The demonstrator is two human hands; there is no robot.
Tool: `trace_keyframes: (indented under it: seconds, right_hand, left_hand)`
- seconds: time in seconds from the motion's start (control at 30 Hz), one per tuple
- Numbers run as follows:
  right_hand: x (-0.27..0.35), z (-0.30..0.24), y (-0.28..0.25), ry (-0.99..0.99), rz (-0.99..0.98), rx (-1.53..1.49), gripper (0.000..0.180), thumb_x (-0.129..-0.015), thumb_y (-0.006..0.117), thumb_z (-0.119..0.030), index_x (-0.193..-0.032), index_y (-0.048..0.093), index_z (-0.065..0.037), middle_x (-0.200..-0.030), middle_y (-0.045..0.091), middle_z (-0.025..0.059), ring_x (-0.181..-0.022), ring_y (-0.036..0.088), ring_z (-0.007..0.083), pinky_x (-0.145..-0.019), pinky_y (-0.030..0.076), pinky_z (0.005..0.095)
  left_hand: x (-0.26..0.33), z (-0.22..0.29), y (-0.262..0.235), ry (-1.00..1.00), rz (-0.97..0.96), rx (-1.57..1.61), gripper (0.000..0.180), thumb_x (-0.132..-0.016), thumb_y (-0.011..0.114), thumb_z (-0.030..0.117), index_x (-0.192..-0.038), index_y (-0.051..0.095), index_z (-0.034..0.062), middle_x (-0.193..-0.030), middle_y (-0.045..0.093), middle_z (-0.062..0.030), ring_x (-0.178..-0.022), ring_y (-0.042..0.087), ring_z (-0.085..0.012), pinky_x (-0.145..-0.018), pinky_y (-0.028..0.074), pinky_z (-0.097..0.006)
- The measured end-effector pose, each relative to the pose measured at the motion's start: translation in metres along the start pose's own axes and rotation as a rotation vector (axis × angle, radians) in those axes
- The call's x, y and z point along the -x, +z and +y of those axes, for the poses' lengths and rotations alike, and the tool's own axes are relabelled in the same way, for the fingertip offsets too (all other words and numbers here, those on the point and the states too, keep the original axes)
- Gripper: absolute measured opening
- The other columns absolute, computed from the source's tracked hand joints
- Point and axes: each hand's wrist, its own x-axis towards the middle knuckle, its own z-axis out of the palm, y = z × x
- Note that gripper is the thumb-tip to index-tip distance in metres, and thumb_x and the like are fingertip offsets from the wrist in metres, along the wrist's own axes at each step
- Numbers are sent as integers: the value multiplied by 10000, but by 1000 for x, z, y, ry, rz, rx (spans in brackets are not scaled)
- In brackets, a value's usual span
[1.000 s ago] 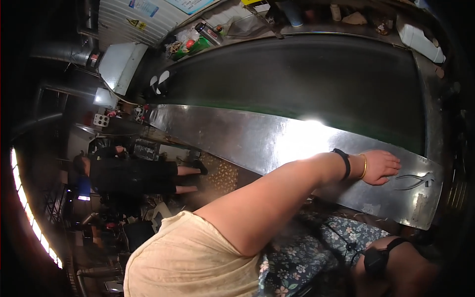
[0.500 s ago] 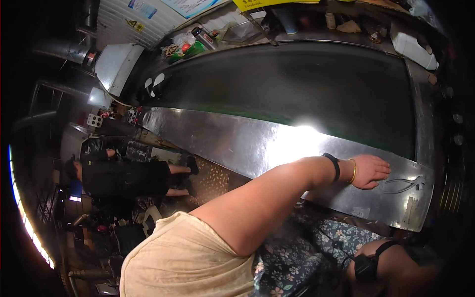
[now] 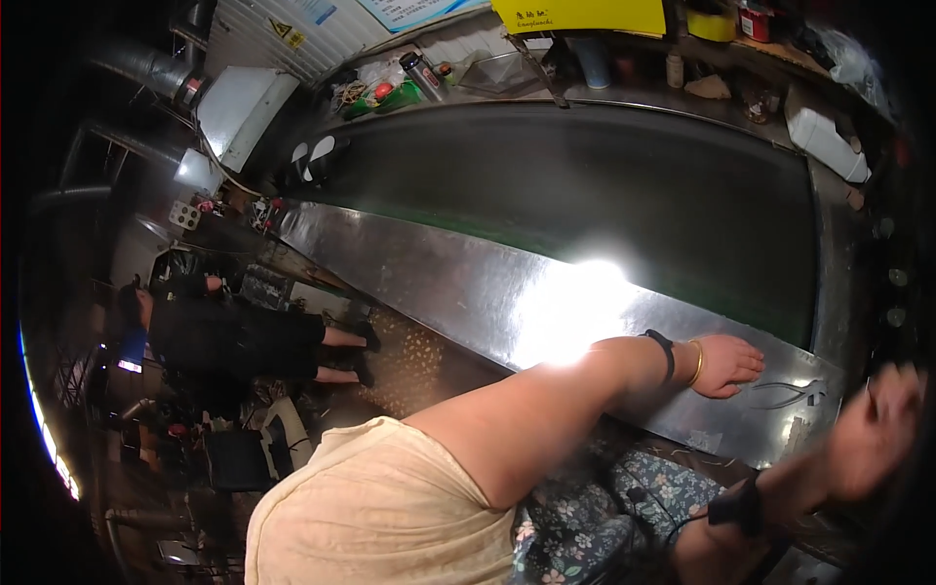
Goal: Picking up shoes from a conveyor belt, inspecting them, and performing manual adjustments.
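Observation:
My left hand (image 3: 727, 367) rests palm down on the shiny metal ledge (image 3: 448, 261), its fingers flat and nothing in them. Just beyond its fingertips lies a pair of metal pliers (image 3: 792, 393) on the same ledge, apart from the hand. My right hand (image 3: 877, 414) is lifted near the right edge of the picture, beside the ledge's end. Motion blurs its fingers, and whether they hold anything does not show. Behind the ledge runs a wide dark green conveyor belt (image 3: 585, 175). Two black items with white soles (image 3: 317, 159) sit at its far left.
A white plastic jug (image 3: 824, 144) lies beyond the belt's right end. Along the back edge stand a dark flask (image 3: 421, 76) and a blue cup (image 3: 591, 63). At the left, another person in dark clothes (image 3: 234, 336) stands on the floor by some equipment.
My right hand has come up into view at the right from the lower edge. My left hand stays on the ledge next to the pliers. The whole view has shifted slightly.

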Motion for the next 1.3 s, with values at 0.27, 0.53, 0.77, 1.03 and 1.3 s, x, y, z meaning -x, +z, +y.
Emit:
trace_keyframes:
  seconds: [0.27,0.53,0.77,1.03,1.3]
  right_hand:
    - [128,68,155,638,-1035,-697,196,-1029,525,-255,-938,563,-86,-767,563,-7,-677,502,27,-586,412,194]
    - [152,47,139,-155,-1338,-53,288,-942,593,-267,-1066,649,-13,-1089,667,183,-1034,611,376,-907,481,433]
    - [171,42,144,-158,-1235,93,394,-924,608,-287,-1224,611,-33,-1408,450,190,-1279,447,388,-1023,405,502]
    - [176,45,147,-180,-1441,229,405,-941,564,-373,-1152,648,-38,-1234,547,178,-1162,522,380,-952,455,490]
    - [169,28,145,-191,-1115,102,433,-936,590,-370,-1160,628,-1,-1218,563,152,-1180,495,358,-983,415,463]
  left_hand:
    - [-3,0,2,7,32,6,425,-781,630,254,-1133,653,18,-1269,615,-151,-1228,542,-318,-1035,436,-443]
    - [0,4,-2,-71,-8,24,402,-778,619,287,-1090,663,37,-1091,665,-142,-1063,597,-341,-962,456,-459]
    - [1,3,2,-168,-143,-11,357,-799,593,316,-1040,672,64,-1042,677,-155,-969,629,-368,-889,492,-474]
    - [4,0,6,-155,-92,9,349,-811,579,309,-1057,667,77,-1068,672,-158,-994,629,-371,-904,498,-465]
    - [4,-5,10,-188,-157,-5,399,-812,576,318,-1105,653,58,-1129,656,-180,-1054,610,-377,-955,477,-452]
